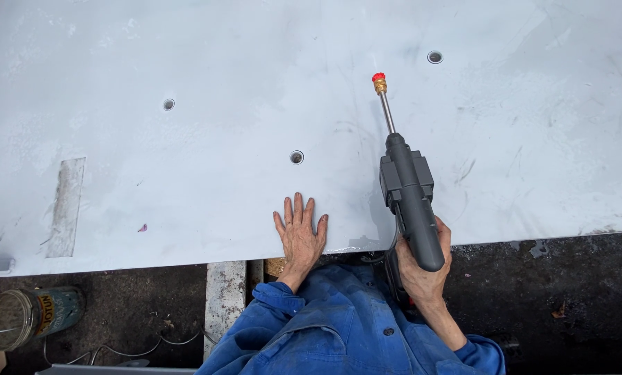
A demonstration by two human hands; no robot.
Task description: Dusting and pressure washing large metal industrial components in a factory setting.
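The right hand (pixel 425 267) is closed around the grip of a dark grey spray gun (pixel 408 191), held over the near edge of the pale grey surface (pixel 186 160). Its long axis runs from about 5 o'clock up to 11 o'clock, with the thin metal lance ending in a brass fitting and red nozzle (pixel 378 78) pointing away. At 9 o'clock of the gun, the left hand (pixel 300 232) lies flat and open on the surface, fingers spread. A tin can (pixel 29 316) lies on the ground at 8 o'clock.

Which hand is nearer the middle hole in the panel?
Left. The left hand lies flat on the pale panel, just below the middle hole. The right hand grips the spray gun at the panel's near edge, farther right.
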